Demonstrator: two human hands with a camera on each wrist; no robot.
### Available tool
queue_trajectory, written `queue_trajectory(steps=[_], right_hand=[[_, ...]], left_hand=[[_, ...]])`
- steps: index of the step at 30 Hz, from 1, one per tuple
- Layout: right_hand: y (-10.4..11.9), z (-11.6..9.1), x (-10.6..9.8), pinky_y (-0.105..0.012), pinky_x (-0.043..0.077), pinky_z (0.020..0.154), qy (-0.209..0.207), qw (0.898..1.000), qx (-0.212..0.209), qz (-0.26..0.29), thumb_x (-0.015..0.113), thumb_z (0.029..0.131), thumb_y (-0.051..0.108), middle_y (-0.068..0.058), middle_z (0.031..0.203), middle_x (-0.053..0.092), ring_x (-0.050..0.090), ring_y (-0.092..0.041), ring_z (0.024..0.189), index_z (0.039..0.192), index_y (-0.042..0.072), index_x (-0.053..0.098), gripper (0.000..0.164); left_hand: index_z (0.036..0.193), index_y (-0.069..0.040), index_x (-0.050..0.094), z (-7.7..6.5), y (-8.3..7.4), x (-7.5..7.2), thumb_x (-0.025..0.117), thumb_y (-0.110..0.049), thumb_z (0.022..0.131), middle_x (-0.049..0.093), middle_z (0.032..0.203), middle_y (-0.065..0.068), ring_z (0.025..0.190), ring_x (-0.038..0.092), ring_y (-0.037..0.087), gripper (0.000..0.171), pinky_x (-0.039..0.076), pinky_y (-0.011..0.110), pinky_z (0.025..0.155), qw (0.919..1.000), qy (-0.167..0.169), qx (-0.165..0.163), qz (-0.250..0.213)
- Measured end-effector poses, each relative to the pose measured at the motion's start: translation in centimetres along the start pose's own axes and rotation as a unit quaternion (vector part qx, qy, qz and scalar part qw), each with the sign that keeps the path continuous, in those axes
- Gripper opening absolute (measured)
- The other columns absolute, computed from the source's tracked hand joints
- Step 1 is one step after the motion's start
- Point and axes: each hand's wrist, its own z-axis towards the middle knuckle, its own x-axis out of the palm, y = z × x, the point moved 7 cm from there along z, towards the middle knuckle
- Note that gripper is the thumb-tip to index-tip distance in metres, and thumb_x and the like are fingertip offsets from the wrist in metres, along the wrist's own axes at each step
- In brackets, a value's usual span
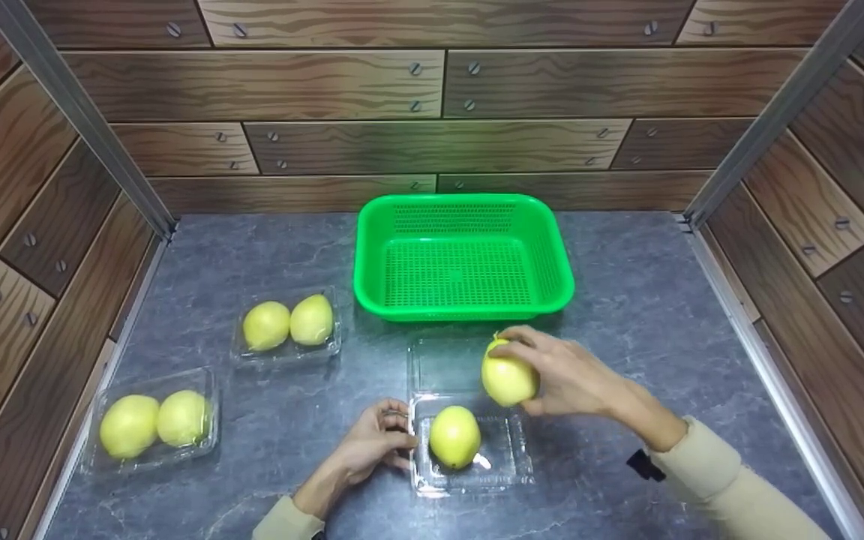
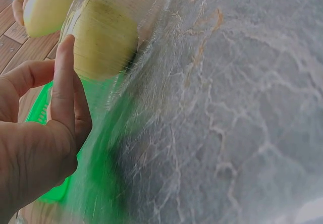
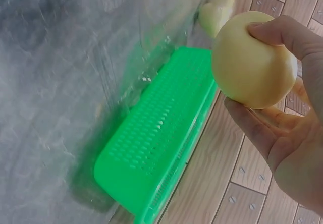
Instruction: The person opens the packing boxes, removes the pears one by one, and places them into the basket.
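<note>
A yellow pear (image 1: pixel 509 375), stem upward, is gripped by my right hand (image 1: pixel 567 371) above the right part of an open clear plastic clamshell box (image 1: pixel 503 450). The right wrist view shows thumb and fingers around the held pear (image 3: pixel 252 60). Inside the box, on its left side, lies another pear (image 1: pixel 454 436). My left hand (image 1: pixel 372 442) holds the box's left edge with thumb and fingertips. In the left wrist view a finger of the left hand (image 2: pixel 50 118) touches the clear wall beside the boxed pear (image 2: pixel 103 40). The box's lid lies folded back, away from me.
A green plastic basket (image 1: pixel 462 311) stands behind the box, nothing in it. To the left sit two clear boxes, the farther box (image 1: pixel 289 358) and the nearer box (image 1: pixel 211 375), each with two pears. Wood-patterned walls (image 1: pixel 432 142) enclose the grey marbled table (image 1: pixel 289 465).
</note>
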Motion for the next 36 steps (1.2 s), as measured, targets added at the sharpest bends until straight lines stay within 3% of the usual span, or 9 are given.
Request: queue_trajectory(steps=[8, 19, 36], right_hand=[[-1.9, 1.5, -2.2, -0.054, 0.066, 0.089, -0.018, 1.0, 0.012, 0.0, 0.094, 0.069, 0.021, -0.019, 0.144, 0.06, 0.071, -0.04, 0.115, 0.139, 0.016, 0.061, 0.078], [-6.6, 3.7, -4.0, -0.059, 0.063, 0.093, -0.04, 0.998, 0.053, 0.016, 0.093, 0.071, 0.019, -0.019, 0.147, 0.058, 0.07, -0.043, 0.115, 0.141, 0.014, 0.061, 0.077], [-13.4, 6.8, -3.4, -0.065, 0.059, 0.096, -0.034, 0.99, 0.122, 0.063, 0.09, 0.078, 0.02, -0.022, 0.145, 0.058, 0.064, -0.044, 0.125, 0.144, 0.01, 0.059, 0.074]], left_hand=[[0.117, 0.002, 0.047, 0.0, -0.1, 0.1, 0.067, 0.016, 0.083, 0.06, 0.094, 0.007, 0.073, 0.064, 0.016, 0.041, 0.066, 0.03, 0.059, 1.0, 0.003, 0.002, -0.002], [0.116, 0.002, 0.048, 0.1, -0.1, 0.1, 0.067, 0.016, 0.082, 0.061, 0.093, 0.007, 0.075, 0.063, 0.016, 0.042, 0.066, 0.03, 0.059, 1.0, 0.003, 0.003, -0.004], [0.119, 0.005, 0.048, 0.2, 0.1, -0.1, 0.067, 0.015, 0.083, 0.062, 0.095, 0.009, 0.075, 0.064, 0.016, 0.042, 0.066, 0.03, 0.06, 1.0, 0.003, 0.004, -0.003]])
